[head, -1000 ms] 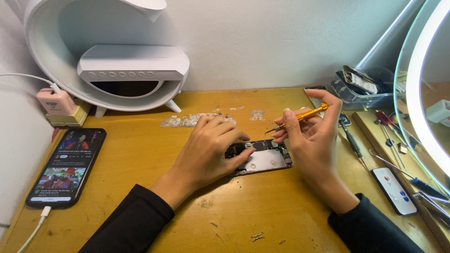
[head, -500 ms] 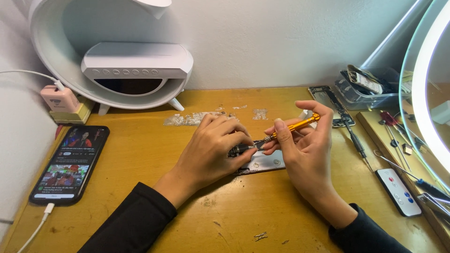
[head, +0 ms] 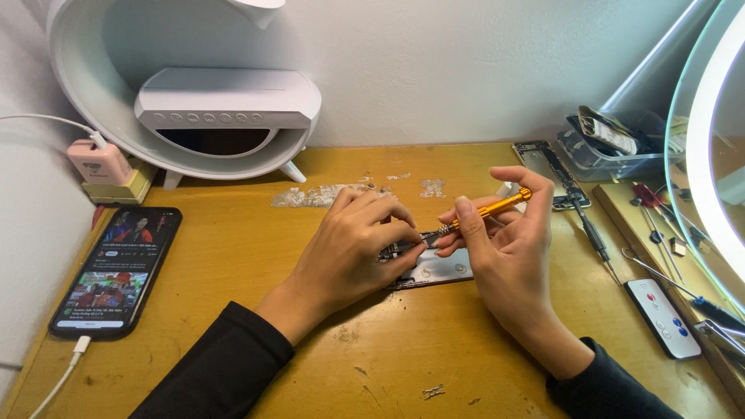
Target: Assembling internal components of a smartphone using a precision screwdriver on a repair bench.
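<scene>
- A black smartphone with a lit screen [head: 115,271] lies at the far left of the yellow wooden desk [head: 233,256], a white cable plugged into its bottom end, well clear of the work.
- Behind it, a white rounded speaker lamp [head: 225,109] stands against the wall.
- The left hand [head: 353,248] lies palm-down over the opened phone body with its grey metal plate [head: 438,270], fingers curled and pressing it onto the desk; it pins the phone rather than grasping it.
- That hold looks worth keeping firm and flat, so the phone body cannot swivel under the tool.
- The right hand [head: 504,248] pinches a slim orange-handled precision screwdriver [head: 485,213] between thumb and fingertips, its tip angled down to the phone's left portion, just beside the left fingertips.
- Judging by the slant, a steeper shaft seated squarely, with light downward pressure, would help avoid slipping.
- At the right lie a black-handled screwdriver [head: 594,237] and a small white remote [head: 662,318].
</scene>
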